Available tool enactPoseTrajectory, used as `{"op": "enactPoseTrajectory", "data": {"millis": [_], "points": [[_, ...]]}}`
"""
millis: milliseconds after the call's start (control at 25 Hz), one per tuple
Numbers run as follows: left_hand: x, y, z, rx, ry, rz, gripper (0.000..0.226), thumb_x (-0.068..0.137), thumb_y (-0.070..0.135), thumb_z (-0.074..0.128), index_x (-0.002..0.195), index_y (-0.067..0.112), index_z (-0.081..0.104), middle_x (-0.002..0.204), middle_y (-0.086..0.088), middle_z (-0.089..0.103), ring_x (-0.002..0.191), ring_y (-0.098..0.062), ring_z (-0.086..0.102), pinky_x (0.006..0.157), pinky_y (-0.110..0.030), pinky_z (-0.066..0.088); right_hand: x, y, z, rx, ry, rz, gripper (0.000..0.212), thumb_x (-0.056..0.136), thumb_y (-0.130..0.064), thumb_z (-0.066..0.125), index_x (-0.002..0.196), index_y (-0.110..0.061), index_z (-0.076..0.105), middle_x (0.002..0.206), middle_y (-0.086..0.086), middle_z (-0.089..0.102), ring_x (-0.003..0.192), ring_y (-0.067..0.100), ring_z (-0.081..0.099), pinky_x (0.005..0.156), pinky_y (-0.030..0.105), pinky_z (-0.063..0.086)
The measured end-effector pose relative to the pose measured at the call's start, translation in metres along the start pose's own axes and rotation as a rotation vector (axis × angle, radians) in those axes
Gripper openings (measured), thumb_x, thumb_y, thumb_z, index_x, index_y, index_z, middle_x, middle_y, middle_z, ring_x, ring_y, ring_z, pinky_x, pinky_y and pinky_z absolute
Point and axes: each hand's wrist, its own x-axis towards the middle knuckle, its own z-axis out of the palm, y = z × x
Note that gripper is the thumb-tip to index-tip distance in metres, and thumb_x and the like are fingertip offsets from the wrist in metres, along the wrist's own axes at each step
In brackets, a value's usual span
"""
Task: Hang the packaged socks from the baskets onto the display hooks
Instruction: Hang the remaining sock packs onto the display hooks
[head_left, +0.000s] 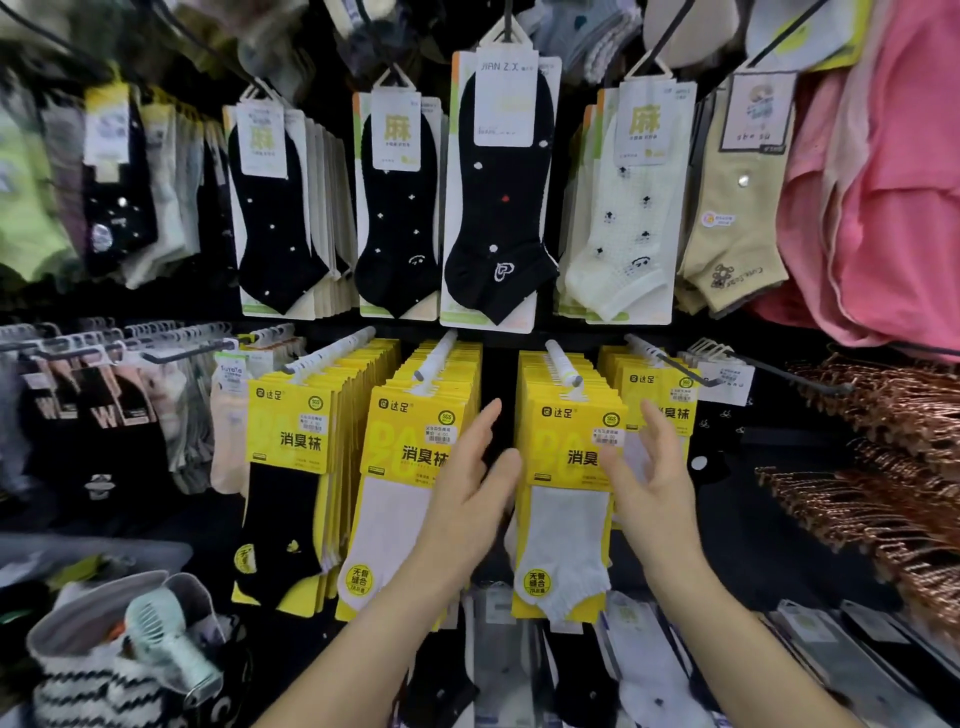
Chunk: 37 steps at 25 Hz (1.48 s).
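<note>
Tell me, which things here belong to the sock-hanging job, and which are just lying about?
Job: left hand, right hand, yellow sock packs, display hook.
Lying about: handheld fan, pink garments, copper-coloured hangers.

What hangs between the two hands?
In the head view, a stack of yellow packs with white socks hangs between the left hand and right hand, neither gripping it.

Only bare arms show from where I stand: the left hand (467, 488) and right hand (649, 488), both slim-fingered, and behind them the left forearm (374, 644) and right forearm (748, 639), bare down to the lower edge of view. Nails too small to make out.
</note>
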Motion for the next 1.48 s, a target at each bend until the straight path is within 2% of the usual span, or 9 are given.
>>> {"op": "enactPoseTrajectory", "data": {"millis": [80, 200, 280, 360, 440, 640, 840, 1240, 1480], "points": [[-0.004, 0.004, -0.029, 0.073, 0.143, 0.080, 0.034, 0.092, 0.029, 0.051, 0.118, 0.051, 0.048, 0.126, 0.034, 0.047, 0.122, 0.013, 0.041, 0.096, -0.010, 0.038, -0.017, -0.002, 0.014, -0.037, -0.075, -0.007, 0.049, 0.092, -0.019, 0.056, 0.131, -0.040, 0.036, 0.136, -0.018, 0.037, 0.127, -0.001, 0.034, 0.094, 0.006, 0.030], [0.007, -0.016, -0.071, 0.170, 0.350, 0.064, 0.045, 0.093, 0.017, 0.053, 0.135, 0.028, 0.042, 0.137, 0.012, 0.045, 0.129, -0.005, 0.040, 0.107, -0.029, 0.035, -0.031, 0.000, 0.054, -0.088, -0.292, 0.108, 0.052, 0.092, -0.020, 0.055, 0.138, -0.031, 0.034, 0.143, -0.008, 0.038, 0.130, 0.005, 0.035, 0.101, 0.021, 0.032], [0.018, -0.029, -0.085, 0.203, 0.327, -0.069, 0.053, 0.092, 0.018, 0.056, 0.140, 0.020, 0.034, 0.137, 0.009, 0.040, 0.126, -0.005, 0.040, 0.105, -0.022, 0.035, -0.025, -0.003, 0.083, -0.037, -0.348, 0.226, 0.060, 0.093, -0.019, 0.055, 0.145, -0.021, 0.026, 0.149, -0.004, 0.033, 0.135, 0.011, 0.033, 0.103, 0.025, 0.033], [0.024, -0.042, -0.088, 0.118, 0.229, -0.175, 0.039, 0.092, 0.019, 0.056, 0.128, 0.024, 0.043, 0.119, 0.013, 0.052, 0.107, 0.001, 0.051, 0.085, -0.006, 0.042, -0.015, -0.007, 0.107, 0.010, -0.367, 0.305, 0.065, 0.092, -0.022, 0.057, 0.147, -0.023, 0.022, 0.139, -0.014, 0.043, 0.125, 0.007, 0.044, 0.098, 0.024, 0.039], [0.028, -0.052, -0.086, -0.006, 0.150, -0.260, 0.025, 0.093, 0.023, 0.055, 0.117, 0.027, 0.054, 0.110, 0.013, 0.063, 0.100, 0.000, 0.058, 0.073, -0.010, 0.045, -0.012, -0.006, 0.128, 0.056, -0.391, 0.326, 0.065, 0.090, -0.021, 0.057, 0.146, -0.028, 0.024, 0.123, -0.016, 0.053, 0.109, 0.003, 0.052, 0.090, 0.023, 0.044], [0.032, -0.066, -0.088, -0.145, 0.168, -0.352, 0.025, 0.092, 0.033, 0.052, 0.116, 0.028, 0.058, 0.097, 0.014, 0.071, 0.089, -0.001, 0.066, 0.066, -0.015, 0.049, -0.012, 0.010, 0.141, 0.150, -0.364, 0.361, 0.065, 0.092, -0.018, 0.058, 0.145, -0.027, 0.022, 0.134, -0.001, 0.052, 0.118, 0.014, 0.052, 0.101, 0.034, 0.043], [0.027, -0.074, -0.084, -0.251, 0.151, -0.546, 0.054, 0.087, 0.051, 0.052, 0.127, 0.015, 0.054, 0.120, -0.009, 0.064, 0.110, -0.027, 0.061, 0.101, -0.048, 0.043, -0.022, 0.015, 0.141, 0.189, -0.371, 0.432, 0.063, 0.090, -0.032, 0.058, 0.144, -0.022, 0.026, 0.132, 0.003, 0.055, 0.117, 0.018, 0.055, 0.102, 0.041, 0.044], [0.013, -0.081, -0.082, -0.271, 0.105, -0.520, 0.036, 0.094, 0.044, 0.043, 0.103, 0.022, 0.070, 0.098, 0.000, 0.074, 0.090, -0.017, 0.070, 0.075, -0.032, 0.051, -0.035, 0.022, 0.137, 0.194, -0.376, 0.439, 0.056, 0.092, -0.017, 0.056, 0.141, -0.022, 0.031, 0.131, 0.007, 0.055, 0.117, 0.022, 0.055, 0.100, 0.046, 0.046], [-0.018, -0.058, -0.084, 0.026, 0.161, -0.483, 0.057, 0.081, 0.055, 0.041, 0.124, 0.019, 0.054, 0.122, 0.000, 0.061, 0.113, -0.020, 0.055, 0.102, -0.043, 0.040, -0.050, 0.039, 0.105, 0.066, -0.451, 0.453, 0.081, 0.088, -0.029, 0.062, 0.150, -0.021, 0.011, 0.151, -0.001, 0.031, 0.137, 0.017, 0.032, 0.113, 0.041, 0.030]]}}
